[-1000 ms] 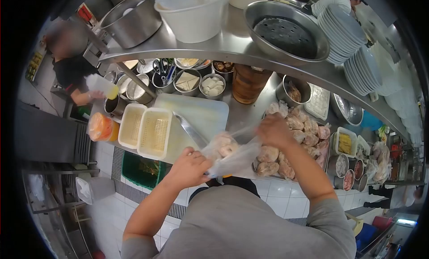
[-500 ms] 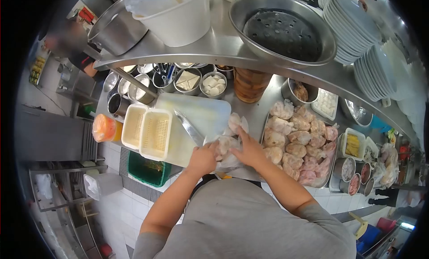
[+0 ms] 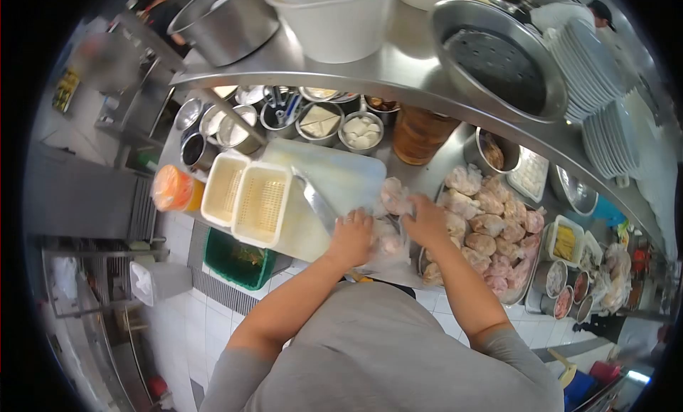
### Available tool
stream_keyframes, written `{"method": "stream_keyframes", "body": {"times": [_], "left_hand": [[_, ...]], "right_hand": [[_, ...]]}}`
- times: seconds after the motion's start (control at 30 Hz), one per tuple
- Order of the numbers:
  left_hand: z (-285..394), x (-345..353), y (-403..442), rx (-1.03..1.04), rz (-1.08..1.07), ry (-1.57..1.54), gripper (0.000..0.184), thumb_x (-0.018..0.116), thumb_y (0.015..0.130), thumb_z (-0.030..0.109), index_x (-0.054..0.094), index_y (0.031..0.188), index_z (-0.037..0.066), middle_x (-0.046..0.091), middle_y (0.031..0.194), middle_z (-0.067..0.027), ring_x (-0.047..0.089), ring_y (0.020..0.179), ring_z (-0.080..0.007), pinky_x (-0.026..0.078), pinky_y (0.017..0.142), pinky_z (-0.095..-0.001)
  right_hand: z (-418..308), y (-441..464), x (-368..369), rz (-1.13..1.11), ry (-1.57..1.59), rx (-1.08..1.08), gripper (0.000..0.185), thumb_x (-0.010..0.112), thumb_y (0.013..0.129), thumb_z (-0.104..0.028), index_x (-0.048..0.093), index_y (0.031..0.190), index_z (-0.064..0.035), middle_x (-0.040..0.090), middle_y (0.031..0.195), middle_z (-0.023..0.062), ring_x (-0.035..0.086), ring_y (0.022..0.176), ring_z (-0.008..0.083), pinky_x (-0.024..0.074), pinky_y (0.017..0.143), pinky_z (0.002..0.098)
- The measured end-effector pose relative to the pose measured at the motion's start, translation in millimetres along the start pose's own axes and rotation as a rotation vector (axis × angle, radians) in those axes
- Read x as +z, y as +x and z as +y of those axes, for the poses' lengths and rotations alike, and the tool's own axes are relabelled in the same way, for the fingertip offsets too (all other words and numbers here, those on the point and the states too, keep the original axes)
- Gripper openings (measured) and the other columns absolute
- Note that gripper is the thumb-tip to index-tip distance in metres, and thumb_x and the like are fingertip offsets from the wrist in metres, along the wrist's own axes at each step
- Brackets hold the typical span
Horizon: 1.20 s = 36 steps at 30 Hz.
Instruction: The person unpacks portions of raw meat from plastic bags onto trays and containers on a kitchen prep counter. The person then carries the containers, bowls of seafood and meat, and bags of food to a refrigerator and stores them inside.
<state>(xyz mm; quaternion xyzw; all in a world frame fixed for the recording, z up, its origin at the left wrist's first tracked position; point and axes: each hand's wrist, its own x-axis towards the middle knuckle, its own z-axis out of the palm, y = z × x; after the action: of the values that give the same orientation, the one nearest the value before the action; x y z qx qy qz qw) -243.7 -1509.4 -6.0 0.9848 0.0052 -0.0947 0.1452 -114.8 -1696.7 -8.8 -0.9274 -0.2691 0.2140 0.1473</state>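
In front of me lies a clear plastic bag with a pale piece of raw meat (image 3: 388, 243). My left hand (image 3: 352, 239) is closed at its left edge, the fingertips partly hidden. My right hand (image 3: 428, 221) is at the bag's upper right, fingers stretched out to the left; nothing shows held in it. Just beyond, beside the right fingertips, sits another bagged piece of meat (image 3: 394, 196). A knife (image 3: 313, 201) lies on the white cutting board (image 3: 327, 168), left of my left hand.
Right of my hands is a tray (image 3: 525, 287) of several bagged meat pieces. Cream baskets (image 3: 262, 202) stand at the board's left, a green bin (image 3: 235, 259) below. Metal pots (image 3: 319, 124) line the back under a steel shelf (image 3: 320, 77). Other people stand beyond.
The view has shifted, so the counter appears farther right. My right hand has drawn back from the near bag, and my left hand is now at its left edge.
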Motion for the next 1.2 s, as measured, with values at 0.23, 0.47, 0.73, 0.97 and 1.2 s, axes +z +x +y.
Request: {"method": "stream_keyframes", "body": {"times": [0.23,0.47,0.73,0.97,1.2], "left_hand": [[-14,-19,6,-0.187,-0.078,-0.244,0.072,0.078,0.07,0.035,0.055,0.129,0.002,0.061,0.122,-0.0206,0.061,0.114,-0.0382,0.049,0.094,-0.0469],[-53,-11,-14,-0.069,0.345,-1.16,0.065,0.071,0.074,0.024,0.056,0.133,0.002,0.068,0.119,-0.0181,0.065,0.111,-0.0297,0.05,0.097,-0.0364],[-95,-26,-8,-0.402,0.057,-1.597,0.044,0.06,0.086,0.017,0.062,0.126,0.0,0.069,0.113,-0.0123,0.065,0.102,-0.0178,0.051,0.088,-0.0304],[-148,-66,-48,-0.302,0.095,-2.141,0.049,0.067,0.089,0.021,0.054,0.131,0.0,0.066,0.113,-0.0112,0.066,0.1,-0.019,0.053,0.088,-0.0307],[-221,-83,-119,-0.246,0.678,-1.156,0.044,0.073,0.089,0.017,0.053,0.124,-0.001,0.061,0.126,-0.0162,0.064,0.109,-0.028,0.052,0.091,-0.0346]], "right_hand": [[-5,87,43,0.33,0.282,-0.054,0.058,0.066,0.086,-0.032,0.051,0.137,-0.0073,0.068,0.112,0.0172,0.064,0.106,0.0364,0.0504,0.093,0.0448],[61,96,49,0.258,2.033,0.263,0.045,0.052,0.094,-0.036,0.056,0.127,-0.0053,0.068,0.114,0.013,0.067,0.102,0.0309,0.0545,0.081,0.0461],[-52,15,-30,1.019,1.159,0.197,0.046,0.068,0.091,-0.015,0.051,0.132,-0.0014,0.058,0.125,0.0114,0.06,0.109,0.0254,0.0537,0.087,0.0361],[-131,-25,-30,1.183,0.833,0.01,0.052,0.061,0.092,-0.009,0.044,0.14,0.0024,0.049,0.139,0.0142,0.05,0.125,0.0234,0.0409,0.107,0.036],[-279,19,57,0.445,0.578,-0.302,0.031,0.068,0.088,-0.02,0.063,0.114,-0.0054,0.061,0.11,0.0168,0.062,0.102,0.0343,0.0512,0.09,0.0413]]}}
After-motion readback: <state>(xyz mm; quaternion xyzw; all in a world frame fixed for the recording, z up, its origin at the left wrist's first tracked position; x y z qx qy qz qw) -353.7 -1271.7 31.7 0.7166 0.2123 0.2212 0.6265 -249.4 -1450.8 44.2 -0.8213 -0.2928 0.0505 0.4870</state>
